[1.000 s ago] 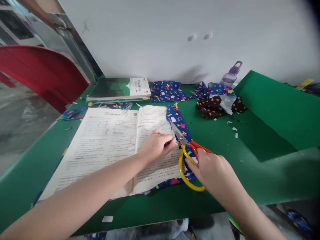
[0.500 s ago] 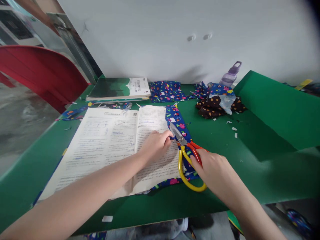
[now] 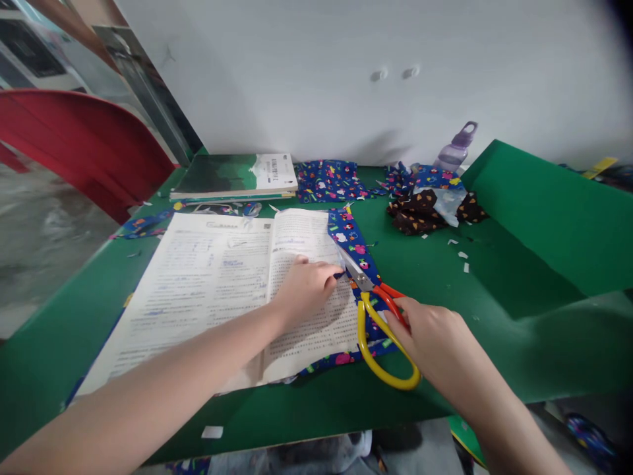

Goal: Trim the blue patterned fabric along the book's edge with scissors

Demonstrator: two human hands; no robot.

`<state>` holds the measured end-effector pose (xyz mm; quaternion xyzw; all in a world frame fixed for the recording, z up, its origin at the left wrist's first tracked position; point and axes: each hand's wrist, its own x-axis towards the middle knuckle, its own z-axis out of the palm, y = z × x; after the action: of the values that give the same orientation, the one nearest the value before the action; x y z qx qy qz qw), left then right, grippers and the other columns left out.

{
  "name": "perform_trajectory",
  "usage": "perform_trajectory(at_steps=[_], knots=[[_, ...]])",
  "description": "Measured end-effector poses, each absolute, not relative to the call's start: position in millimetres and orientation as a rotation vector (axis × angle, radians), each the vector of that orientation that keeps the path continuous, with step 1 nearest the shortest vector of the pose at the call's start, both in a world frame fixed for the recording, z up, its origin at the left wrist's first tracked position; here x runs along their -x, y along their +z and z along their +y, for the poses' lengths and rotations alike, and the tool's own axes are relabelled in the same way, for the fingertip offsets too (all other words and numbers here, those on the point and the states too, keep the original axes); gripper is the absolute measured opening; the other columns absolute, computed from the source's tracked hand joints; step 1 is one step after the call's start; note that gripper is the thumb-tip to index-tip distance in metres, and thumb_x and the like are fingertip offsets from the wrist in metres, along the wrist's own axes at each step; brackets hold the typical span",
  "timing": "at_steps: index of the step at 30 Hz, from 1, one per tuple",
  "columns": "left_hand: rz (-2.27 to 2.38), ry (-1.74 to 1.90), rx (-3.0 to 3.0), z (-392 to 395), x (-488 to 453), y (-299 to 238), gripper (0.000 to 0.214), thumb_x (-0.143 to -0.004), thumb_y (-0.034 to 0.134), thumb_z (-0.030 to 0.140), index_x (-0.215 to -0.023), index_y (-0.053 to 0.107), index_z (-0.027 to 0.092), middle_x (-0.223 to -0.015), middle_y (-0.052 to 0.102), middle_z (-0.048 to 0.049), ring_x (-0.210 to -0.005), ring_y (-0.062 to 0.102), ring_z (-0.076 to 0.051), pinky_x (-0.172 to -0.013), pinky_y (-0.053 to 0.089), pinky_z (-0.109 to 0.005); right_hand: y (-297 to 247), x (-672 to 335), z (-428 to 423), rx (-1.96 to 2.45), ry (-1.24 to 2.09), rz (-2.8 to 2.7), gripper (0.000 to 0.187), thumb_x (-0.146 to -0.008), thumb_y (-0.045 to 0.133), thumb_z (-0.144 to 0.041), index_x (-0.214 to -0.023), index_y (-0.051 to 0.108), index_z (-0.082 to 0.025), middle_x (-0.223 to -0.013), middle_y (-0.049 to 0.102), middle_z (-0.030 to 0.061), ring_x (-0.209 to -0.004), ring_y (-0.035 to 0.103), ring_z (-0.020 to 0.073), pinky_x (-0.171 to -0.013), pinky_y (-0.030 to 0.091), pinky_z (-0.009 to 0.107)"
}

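Observation:
My right hand grips yellow and red handled scissors whose blades lie along the right edge of an open book. Under the book lies blue patterned fabric, showing as a strip at the book's right side. My left hand presses on the book's right page, fingers curled, fingertips right next to the scissor blades. The blades point away from me along the fabric strip.
A closed green book lies at the back left of the green table. More blue fabric and dark brown scraps sit at the back, by a purple bottle. A raised green board stands right; a red chair left.
The scissor handles have spread wider and my right hand has shifted slightly toward me and to the right. My left hand has crept a little farther up the page.

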<state>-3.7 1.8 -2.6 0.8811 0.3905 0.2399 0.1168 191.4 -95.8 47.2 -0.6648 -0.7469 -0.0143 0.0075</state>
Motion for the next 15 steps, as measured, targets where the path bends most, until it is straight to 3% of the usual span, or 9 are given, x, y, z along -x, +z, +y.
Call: perform_trajectory(at_steps=[2, 5, 9, 12, 15], knots=[[1.171, 0.727, -2.534, 0.8, 4.0, -1.3, 0.03, -0.087, 0.033, 0.014, -0.102, 0.058, 0.021, -0.075, 0.067, 0.0002, -0.06, 0.056, -0.013, -0.081, 0.034, -0.038, 48.3, -193.8, -98.7, 2.085, -0.067, -2.318, 0.025, -0.089, 0.039, -0.029, -0.073, 0.055, -0.019, -0.058, 0.058, 0.0005, -0.049, 0.053, 0.0143, -0.047, 0.023, 0.028], [1.241, 0.744, -2.428, 0.2, 4.4, 0.8, 0.03, -0.085, 0.033, 0.014, -0.11, 0.05, 0.019, -0.053, 0.054, 0.0062, -0.047, 0.046, -0.012, -0.078, 0.035, -0.037, 49.6, -198.7, -103.2, 2.09, -0.089, -2.283, 0.026, -0.089, 0.039, -0.031, -0.073, 0.056, -0.02, -0.055, 0.057, -0.0009, -0.046, 0.05, 0.0135, -0.046, 0.023, 0.029], [1.273, 0.785, -2.387, 0.9, 3.6, 2.8, 0.032, -0.083, 0.037, 0.012, -0.112, 0.045, 0.019, -0.078, 0.06, 0.0002, -0.073, 0.054, -0.015, -0.084, 0.034, -0.037, 52.8, -204.2, -106.3, 2.061, -0.045, -2.199, 0.027, -0.089, 0.039, -0.035, -0.075, 0.057, -0.02, -0.053, 0.054, -0.0029, -0.045, 0.049, 0.0122, -0.047, 0.026, 0.028], [1.242, 0.842, -2.452, 0.7, 2.8, 6.0, 0.025, -0.088, 0.038, 0.019, -0.111, 0.049, 0.021, -0.104, 0.057, -0.0049, -0.098, 0.049, -0.02, -0.088, 0.032, -0.038, 55.4, -205.6, -104.9, 2.032, 0.043, -2.095, 0.027, -0.089, 0.04, -0.037, -0.083, 0.059, -0.02, -0.056, 0.056, -0.003, -0.05, 0.053, 0.0118, -0.048, 0.03, 0.027], [1.118, 0.88, -2.51, -0.7, 3.0, 12.1, 0.024, -0.094, 0.034, 0.03, -0.098, 0.057, 0.021, -0.109, 0.055, -0.0059, -0.104, 0.045, -0.022, -0.09, 0.031, -0.038, 55.9, -204.4, -100.4, 2.012, 0.079, -2.015, 0.026, -0.088, 0.042, -0.036, -0.088, 0.061, -0.019, -0.057, 0.058, -0.0026, -0.05, 0.054, 0.0115, -0.048, 0.032, 0.026]])
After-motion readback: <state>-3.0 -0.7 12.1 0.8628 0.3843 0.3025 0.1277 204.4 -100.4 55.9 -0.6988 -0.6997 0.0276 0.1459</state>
